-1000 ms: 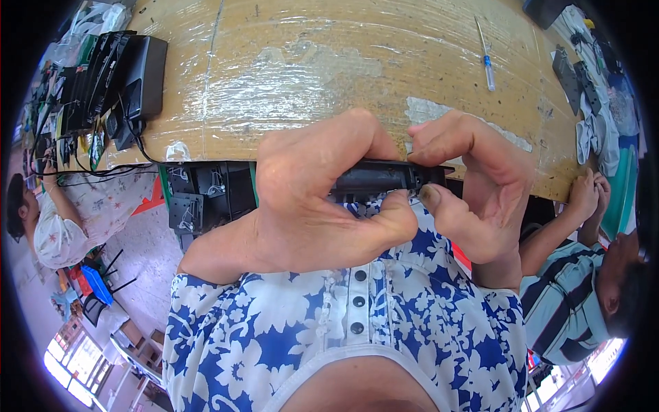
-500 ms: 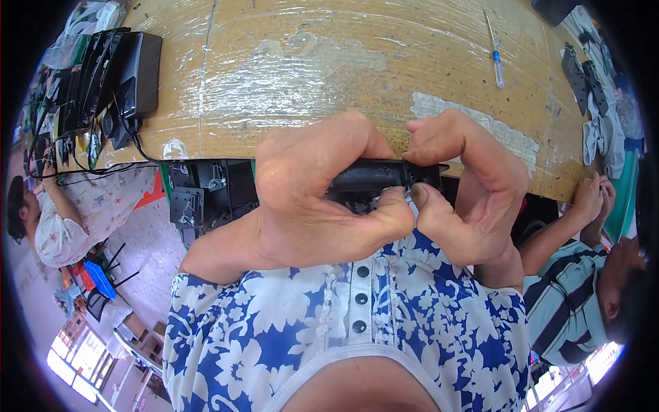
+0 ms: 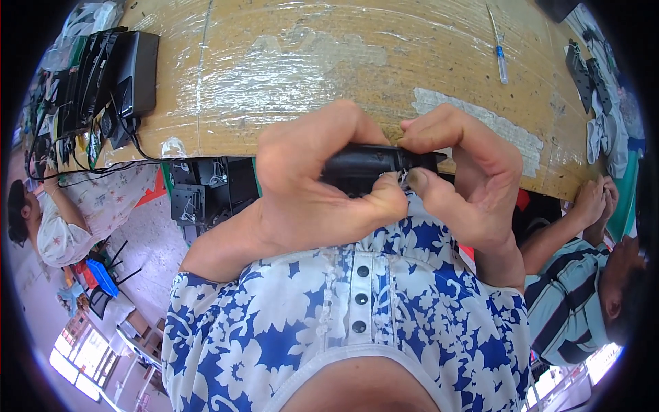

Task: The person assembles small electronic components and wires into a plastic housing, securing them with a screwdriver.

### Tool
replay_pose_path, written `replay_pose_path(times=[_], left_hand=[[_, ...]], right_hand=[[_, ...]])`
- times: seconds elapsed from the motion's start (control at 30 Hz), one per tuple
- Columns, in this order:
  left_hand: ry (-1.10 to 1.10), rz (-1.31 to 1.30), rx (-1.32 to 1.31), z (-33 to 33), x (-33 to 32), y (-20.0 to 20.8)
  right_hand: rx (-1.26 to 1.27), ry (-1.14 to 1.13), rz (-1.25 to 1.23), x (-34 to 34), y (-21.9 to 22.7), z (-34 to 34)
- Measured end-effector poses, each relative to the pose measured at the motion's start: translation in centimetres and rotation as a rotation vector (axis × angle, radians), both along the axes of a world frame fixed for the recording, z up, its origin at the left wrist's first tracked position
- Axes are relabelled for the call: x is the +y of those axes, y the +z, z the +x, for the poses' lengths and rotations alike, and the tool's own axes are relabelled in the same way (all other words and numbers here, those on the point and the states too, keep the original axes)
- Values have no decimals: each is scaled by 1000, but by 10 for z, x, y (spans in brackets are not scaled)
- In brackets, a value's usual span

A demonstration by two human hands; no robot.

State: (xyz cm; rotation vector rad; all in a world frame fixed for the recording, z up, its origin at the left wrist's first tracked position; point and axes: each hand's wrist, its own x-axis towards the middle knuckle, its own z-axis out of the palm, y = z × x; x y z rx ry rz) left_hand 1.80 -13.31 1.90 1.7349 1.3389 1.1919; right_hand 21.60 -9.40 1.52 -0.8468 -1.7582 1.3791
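Observation:
Between my two hands, just at the table's near edge, is a black plastic part [image 3: 360,163], long and rounded, with small light-coloured bits showing at its right portion. My left hand [image 3: 322,182] is wrapped round its left portion, thumb pressed on the near side. My right hand [image 3: 473,165] grips its right end, index finger on the far side and thumb near the light-coloured bits. Both thumb tips lie close together there. The fingers cover much of the part, so its exact kind cannot be told.
A wooden table [image 3: 226,75] under clear film spreads ahead. On it lie a screwdriver with a blue and clear handle [image 3: 502,65] and, at left, black devices [image 3: 141,72] with cables. Black parts [image 3: 192,199] sit below the edge. Co-workers are at left and at right [image 3: 573,295].
Both hands and the black part have moved slightly away from me, up over the table edge. The grip is much the same, with the thumbs shifted a little.

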Motion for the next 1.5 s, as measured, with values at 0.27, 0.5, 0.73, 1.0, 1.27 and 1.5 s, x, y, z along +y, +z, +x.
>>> replay_pose_path(times=[0.27, 0.5, 0.73, 1.0, 1.27, 1.5], left_hand=[[-64, -139, -208, -8, 6, 3], [-116, -134, -199, -10, 4, 4], [-124, -109, -174, -9, 6, 0], [-108, -453, -209, -16, 24, 7], [-82, -732, -442, -13, 48, -3], [-96, -813, -549, -17, 40, -13]], right_hand=[[177, -47, -175, -3, 8, -4], [222, -47, -231, -6, -2, -1], [233, -34, -194, -5, -11, 2], [294, -53, -267, 4, -14, -2], [439, -134, -611, 18, -24, -3], [338, -73, -594, 8, -23, 1]])
